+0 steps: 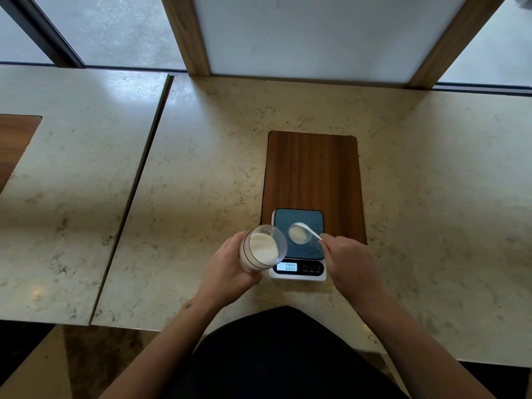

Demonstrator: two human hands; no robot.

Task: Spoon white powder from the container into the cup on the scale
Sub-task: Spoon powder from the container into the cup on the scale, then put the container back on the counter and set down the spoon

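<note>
A clear container (263, 249) holding white powder is tilted toward the scale, gripped from below by my left hand (230, 269). The small digital scale (299, 244) has a dark platform and a lit display reading 000. On the platform stands a small clear cup (299, 234) with white powder in its bottom. My right hand (349, 263) pinches the handle of a white spoon (309, 229), whose bowl lies over the cup's far rim.
The scale rests on the near end of a wooden board (312, 171) on a marble counter (201, 182). A seam splits the counter at the left. A second wooden inlay (14, 145) shows at far left. A window frame stands behind.
</note>
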